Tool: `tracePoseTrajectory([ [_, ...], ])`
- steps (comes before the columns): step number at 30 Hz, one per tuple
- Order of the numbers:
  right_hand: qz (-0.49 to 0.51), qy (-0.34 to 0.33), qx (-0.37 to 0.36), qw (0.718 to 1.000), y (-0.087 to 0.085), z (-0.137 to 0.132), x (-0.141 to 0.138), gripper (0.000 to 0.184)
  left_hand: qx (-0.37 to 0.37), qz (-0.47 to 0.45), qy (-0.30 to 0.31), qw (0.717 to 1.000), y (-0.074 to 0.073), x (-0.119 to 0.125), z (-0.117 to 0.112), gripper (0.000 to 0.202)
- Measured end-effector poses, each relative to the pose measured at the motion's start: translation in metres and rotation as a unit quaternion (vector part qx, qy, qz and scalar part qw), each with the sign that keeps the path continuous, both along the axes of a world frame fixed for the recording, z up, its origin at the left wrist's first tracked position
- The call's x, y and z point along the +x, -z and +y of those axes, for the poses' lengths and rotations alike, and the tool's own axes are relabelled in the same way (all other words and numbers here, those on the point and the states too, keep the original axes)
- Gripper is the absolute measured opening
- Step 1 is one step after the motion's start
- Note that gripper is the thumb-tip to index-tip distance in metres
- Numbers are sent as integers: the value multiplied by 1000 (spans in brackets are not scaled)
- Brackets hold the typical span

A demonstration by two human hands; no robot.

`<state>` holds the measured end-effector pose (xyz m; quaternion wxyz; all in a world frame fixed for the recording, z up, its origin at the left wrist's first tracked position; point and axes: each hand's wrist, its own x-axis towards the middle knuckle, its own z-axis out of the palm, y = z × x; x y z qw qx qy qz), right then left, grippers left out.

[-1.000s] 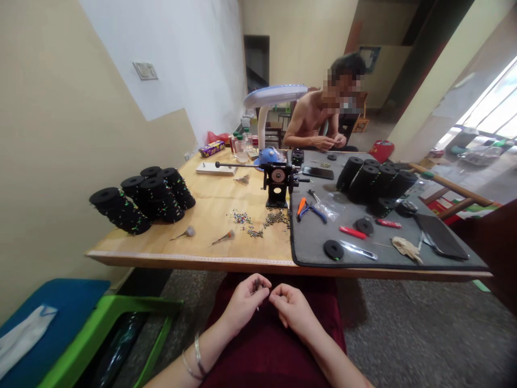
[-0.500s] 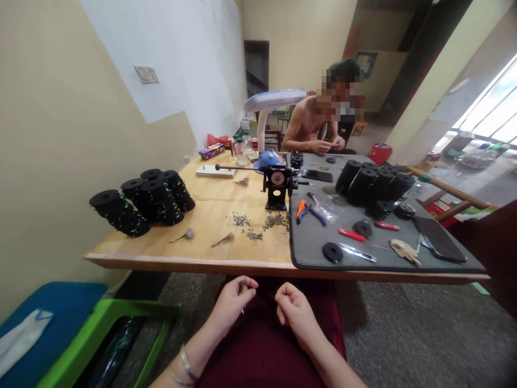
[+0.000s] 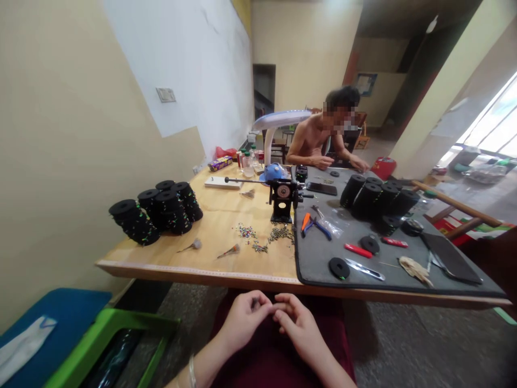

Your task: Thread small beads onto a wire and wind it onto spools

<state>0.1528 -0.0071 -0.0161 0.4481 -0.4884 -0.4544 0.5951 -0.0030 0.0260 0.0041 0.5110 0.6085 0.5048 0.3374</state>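
My left hand (image 3: pixel 247 319) is closed above the dark red cloth on my lap (image 3: pixel 258 366), in front of the table edge. Something small and dark shows inside its curled fingers, too small to name. My right hand (image 3: pixel 294 318) is bent in a pinch, its fingertips meeting those of the left. Whatever lies between the fingertips cannot be made out. On the table beyond lie small coloured beads (image 3: pixel 245 231), small metallic pieces (image 3: pixel 280 233) and two bundles of fine strands, one with an orange band (image 3: pixel 229 251) and one greyish (image 3: pixel 194 244).
Black foam spools (image 3: pixel 172 210) stand at left, more spools (image 3: pixel 367 196) at right. A black crank device (image 3: pixel 281 199) sits mid-table beside a lamp (image 3: pixel 278 119). Pliers (image 3: pixel 317 227), a utility knife (image 3: pixel 365 269) and foam disc (image 3: pixel 339 268) lie on the grey mat (image 3: pixel 319 272). A co-worker (image 3: pixel 311 143) sits opposite.
My hands have come together until the fingertips meet. The co-worker's hands have moved apart, one reaching right over the mat. The view has tilted slightly upward.
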Motion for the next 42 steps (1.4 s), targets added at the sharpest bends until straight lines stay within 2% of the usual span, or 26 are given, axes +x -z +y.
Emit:
tracePoseTrajectory([
  [2,20,-23,8,1000,-2,3,-2,37,47,50,13,998,-6,-1,-2,16],
  [5,-4,-61,25,998,-1,7,-6,32,105,116,36,987,-15,-2,-3,15],
  [10,-19,-36,38,998,0,9,-8,41,154,188,79,967,-28,-7,10,15],
  [14,17,-2,-13,1000,4,12,-4,49,242,296,5,924,-32,-14,40,15],
  [17,38,19,-25,999,10,14,-1,51,296,352,-21,888,-31,-20,62,31],
  [20,56,42,-32,997,17,13,0,51,343,347,-31,872,-34,-29,75,39],
  [23,70,56,-36,995,20,12,1,49,353,344,-87,866,-36,-45,83,28],
  [26,66,45,-53,995,18,11,1,48,300,372,-131,869,-31,-61,93,29],
  [29,72,30,-57,995,11,9,1,48,270,371,-126,880,-20,-69,105,28],
  [32,75,30,-25,996,4,7,0,46,267,352,-136,887,-14,-71,115,26],
  [37,51,46,-33,997,1,5,-1,44,287,301,-200,887,-25,-77,114,21],
  [39,56,50,-40,996,1,4,-2,45,286,244,-207,903,-29,-77,102,18],
  [40,61,51,-40,996,0,4,-2,44,266,177,-203,926,-29,-74,92,17],
  [42,67,52,-42,995,-3,2,-4,44,170,27,-168,971,-26,-64,67,21],
])
